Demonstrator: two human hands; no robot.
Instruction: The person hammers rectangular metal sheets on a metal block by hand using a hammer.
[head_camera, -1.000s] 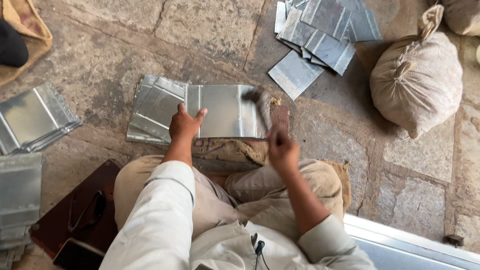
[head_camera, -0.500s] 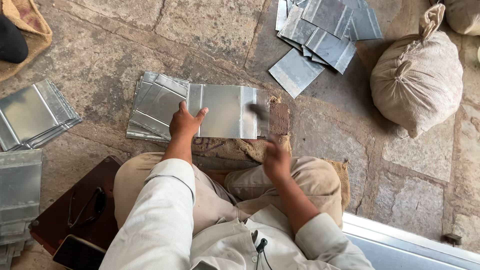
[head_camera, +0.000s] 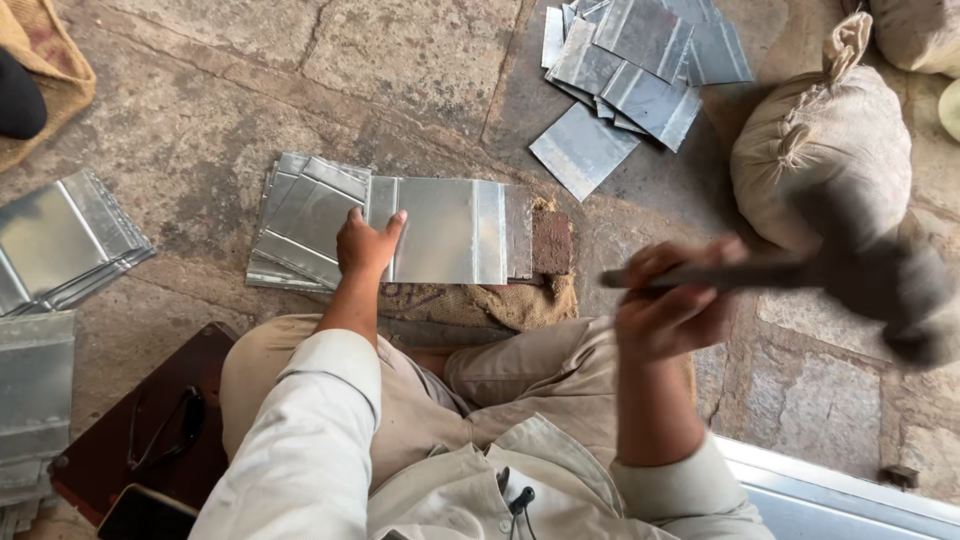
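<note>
A seated worker's left hand (head_camera: 367, 243) lies flat, fingers spread, on the left end of a folded metal sheet (head_camera: 450, 230), pinning it without gripping; the sheet rests across a rusty iron block (head_camera: 551, 241) and a fold of burlap (head_camera: 500, 300) on the stone floor (head_camera: 200, 130), just ahead of the knees, its long axis running left to right; the right hand (head_camera: 672, 305) is wrapped tight around the handle of a hammer (head_camera: 880, 275), raised well off to the right, the head blurred over a tied cloth sack (head_camera: 820, 150); from that grip the sheet's free right edge, the one over the block, lies down and to the left, and the hammer hand is the nearer of the two to it, while the pinning hand sits at the far end; under the sheet's left end a stack of similar sheets (head_camera: 300, 215) is fanned; more cut pieces (head_camera: 630, 70) lie scattered by the floor's top edge, another pile (head_camera: 60, 245) at its left edge; spectacles (head_camera: 165, 430) rest on a dark board (head_camera: 110, 450) beside the left thigh.
</note>
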